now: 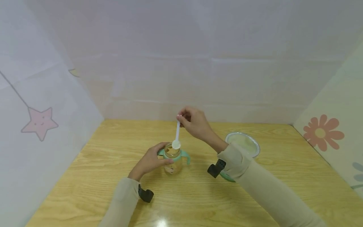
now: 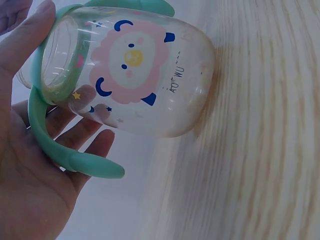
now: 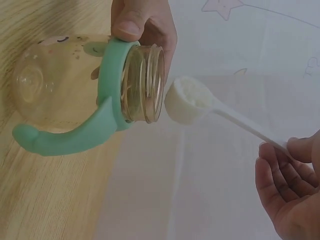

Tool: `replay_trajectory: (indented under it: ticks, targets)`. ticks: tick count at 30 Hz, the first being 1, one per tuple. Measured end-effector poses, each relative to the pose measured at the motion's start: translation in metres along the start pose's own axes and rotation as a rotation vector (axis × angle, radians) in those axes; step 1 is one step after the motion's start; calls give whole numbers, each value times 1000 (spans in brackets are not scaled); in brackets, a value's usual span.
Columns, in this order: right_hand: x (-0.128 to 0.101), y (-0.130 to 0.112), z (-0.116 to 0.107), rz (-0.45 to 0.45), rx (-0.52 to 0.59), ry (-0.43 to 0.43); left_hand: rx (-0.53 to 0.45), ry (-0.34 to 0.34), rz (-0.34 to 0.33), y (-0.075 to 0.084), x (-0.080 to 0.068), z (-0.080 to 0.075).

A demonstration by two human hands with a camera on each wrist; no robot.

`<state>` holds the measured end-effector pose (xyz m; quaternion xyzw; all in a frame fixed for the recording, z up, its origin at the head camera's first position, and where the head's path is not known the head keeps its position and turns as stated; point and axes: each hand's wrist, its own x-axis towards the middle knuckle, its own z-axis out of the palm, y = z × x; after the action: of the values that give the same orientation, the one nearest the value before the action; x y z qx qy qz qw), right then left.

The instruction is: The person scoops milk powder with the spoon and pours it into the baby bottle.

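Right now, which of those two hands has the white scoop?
The right hand, the higher one in the head view: it pinches the white scoop by its handle's end. The left hand instead holds the green-handled bottle.

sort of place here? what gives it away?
Probably a mocked-up nursery corner: a wood-grain table, pale sheets around it printed with a pink star and red flower, plus a two-handled cartoon bottle.
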<state>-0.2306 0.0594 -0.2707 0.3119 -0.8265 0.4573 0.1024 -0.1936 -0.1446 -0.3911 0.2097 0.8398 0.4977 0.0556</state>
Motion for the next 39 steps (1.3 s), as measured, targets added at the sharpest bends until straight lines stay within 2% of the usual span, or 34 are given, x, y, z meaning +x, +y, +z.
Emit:
replay_trajectory:
  ticks: [11, 24, 39]
  targets:
    - [-4, 4, 3, -45, -53, -12, 14, 18, -8, 0, 0, 0]
    - [-16, 3, 5, -75, -34, -53, 2, 9, -6, -1, -1, -3]
    - [-36, 5, 8, -135, -48, -48, 0, 0, 9, 0, -3, -5]
